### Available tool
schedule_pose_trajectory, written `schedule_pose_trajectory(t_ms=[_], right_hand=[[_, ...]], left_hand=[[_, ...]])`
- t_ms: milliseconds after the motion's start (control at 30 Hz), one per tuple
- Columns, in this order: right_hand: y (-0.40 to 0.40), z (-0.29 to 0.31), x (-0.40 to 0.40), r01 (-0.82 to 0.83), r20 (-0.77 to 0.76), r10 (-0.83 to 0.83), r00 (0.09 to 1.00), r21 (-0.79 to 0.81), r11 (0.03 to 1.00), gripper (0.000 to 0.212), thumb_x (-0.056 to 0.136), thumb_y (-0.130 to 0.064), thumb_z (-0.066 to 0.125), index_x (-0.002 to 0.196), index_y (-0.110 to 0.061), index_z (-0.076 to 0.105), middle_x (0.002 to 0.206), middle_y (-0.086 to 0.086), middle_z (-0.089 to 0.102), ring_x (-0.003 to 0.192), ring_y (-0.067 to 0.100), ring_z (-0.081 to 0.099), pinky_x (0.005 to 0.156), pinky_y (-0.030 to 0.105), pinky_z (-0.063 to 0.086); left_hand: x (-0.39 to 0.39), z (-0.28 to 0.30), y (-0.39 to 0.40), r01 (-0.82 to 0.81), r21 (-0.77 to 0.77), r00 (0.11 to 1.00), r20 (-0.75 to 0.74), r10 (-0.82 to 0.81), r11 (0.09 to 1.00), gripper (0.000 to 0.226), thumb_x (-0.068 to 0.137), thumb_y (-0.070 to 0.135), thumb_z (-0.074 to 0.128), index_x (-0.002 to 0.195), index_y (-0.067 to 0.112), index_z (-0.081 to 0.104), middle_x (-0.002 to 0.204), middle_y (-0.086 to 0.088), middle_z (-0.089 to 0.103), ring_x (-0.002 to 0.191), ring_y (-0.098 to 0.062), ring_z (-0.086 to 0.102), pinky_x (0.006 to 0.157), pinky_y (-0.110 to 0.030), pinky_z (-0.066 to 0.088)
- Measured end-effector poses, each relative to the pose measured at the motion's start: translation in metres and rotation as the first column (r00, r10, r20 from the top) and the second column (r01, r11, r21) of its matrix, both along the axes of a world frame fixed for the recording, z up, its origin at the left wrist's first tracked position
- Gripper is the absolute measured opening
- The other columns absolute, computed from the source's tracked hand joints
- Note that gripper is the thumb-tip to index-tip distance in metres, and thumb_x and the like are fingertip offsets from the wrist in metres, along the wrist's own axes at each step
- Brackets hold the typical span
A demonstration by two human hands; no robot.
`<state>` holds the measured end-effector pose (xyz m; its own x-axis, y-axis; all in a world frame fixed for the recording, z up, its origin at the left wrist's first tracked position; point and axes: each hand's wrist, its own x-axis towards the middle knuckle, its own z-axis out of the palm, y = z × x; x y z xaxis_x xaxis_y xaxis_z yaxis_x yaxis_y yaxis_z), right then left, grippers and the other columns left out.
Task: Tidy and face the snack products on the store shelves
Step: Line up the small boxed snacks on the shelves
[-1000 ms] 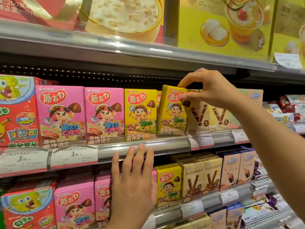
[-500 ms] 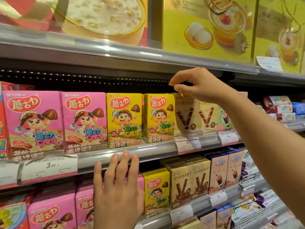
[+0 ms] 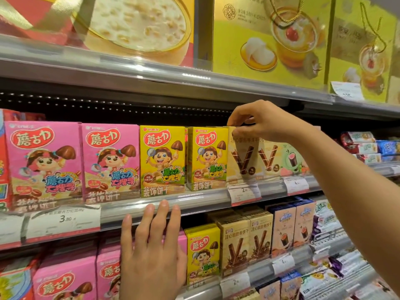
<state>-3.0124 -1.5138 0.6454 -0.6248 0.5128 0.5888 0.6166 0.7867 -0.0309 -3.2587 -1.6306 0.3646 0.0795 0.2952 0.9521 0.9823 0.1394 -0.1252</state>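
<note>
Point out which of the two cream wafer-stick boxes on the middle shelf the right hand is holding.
The left one, beside the yellow mushroom-biscuit box. The right hand pinches its top corner; the other cream box sits untouched.

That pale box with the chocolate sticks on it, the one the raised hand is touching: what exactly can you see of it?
The cream wafer-stick box is a small upright carton, apparently cardboard, printed with two chocolate-striped rolled sticks crossed in a V and a line of Chinese text near the top. It stands on the middle shelf behind the clear front lip, facing forward, directly right of a yellow mushroom-biscuit box and left of a matching box. The right hand pinches its top edge. A price tag hangs just below it.
</note>
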Motion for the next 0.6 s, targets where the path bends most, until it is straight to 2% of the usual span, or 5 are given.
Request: schedule_pose_trajectory(t_ms=[133,300,467,533,600], right_hand=[[0.001,0.002,0.006,-0.074,-0.030,0.071,0.997,-0.111,0.991,0.017,0.090,-0.023,0.075,0.106,-0.027,0.070,0.104,-0.010,0.071,0.103,0.008,0.067,0.097,0.045,0.056],[0.000,-0.005,0.010,-0.148,-0.111,0.133,0.985,-0.141,0.979,0.016,0.094,-0.016,0.070,0.108,-0.025,0.072,0.104,-0.005,0.073,0.105,0.013,0.067,0.099,0.043,0.055],[-0.008,-0.004,0.002,-0.092,-0.087,0.087,0.992,-0.056,0.994,0.023,0.091,-0.032,0.074,0.114,-0.028,0.074,0.110,-0.014,0.073,0.110,0.003,0.065,0.107,0.044,0.050],[-0.016,-0.005,-0.008,-0.113,-0.129,0.112,0.985,0.003,0.994,0.024,0.091,-0.033,0.073,0.115,-0.027,0.074,0.112,-0.015,0.073,0.111,0.001,0.065,0.105,0.039,0.051],[-0.025,-0.009,-0.020,-0.143,-0.166,0.154,0.974,0.078,0.987,0.023,0.093,-0.034,0.072,0.114,-0.028,0.074,0.111,-0.017,0.072,0.110,-0.002,0.064,0.101,0.030,0.051]], left_hand=[[0.000,0.000,-0.001,-0.001,0.000,1.000,0.007,0.001,1.000,0.070,0.073,0.025,0.058,0.141,0.012,0.060,0.147,-0.014,0.053,0.137,-0.039,0.046,0.117,-0.068,0.027],[-0.001,-0.001,0.002,-0.012,0.015,1.000,0.000,0.012,1.000,0.082,0.063,0.027,0.070,0.143,0.015,0.054,0.147,-0.013,0.055,0.135,-0.037,0.046,0.115,-0.067,0.029],[0.000,0.000,0.002,-0.021,0.001,1.000,0.004,0.021,1.000,0.078,0.067,0.027,0.066,0.143,0.016,0.052,0.147,-0.012,0.054,0.136,-0.037,0.045,0.115,-0.067,0.030],[0.001,0.000,0.001,-0.022,-0.001,1.000,0.012,0.022,1.000,0.075,0.068,0.027,0.064,0.142,0.017,0.052,0.146,-0.012,0.056,0.136,-0.036,0.045,0.115,-0.067,0.030],[0.003,0.001,0.002,-0.029,0.008,0.999,0.031,0.029,1.000,0.080,0.062,0.025,0.070,0.140,0.018,0.054,0.143,-0.011,0.060,0.135,-0.036,0.046,0.113,-0.067,0.033]])
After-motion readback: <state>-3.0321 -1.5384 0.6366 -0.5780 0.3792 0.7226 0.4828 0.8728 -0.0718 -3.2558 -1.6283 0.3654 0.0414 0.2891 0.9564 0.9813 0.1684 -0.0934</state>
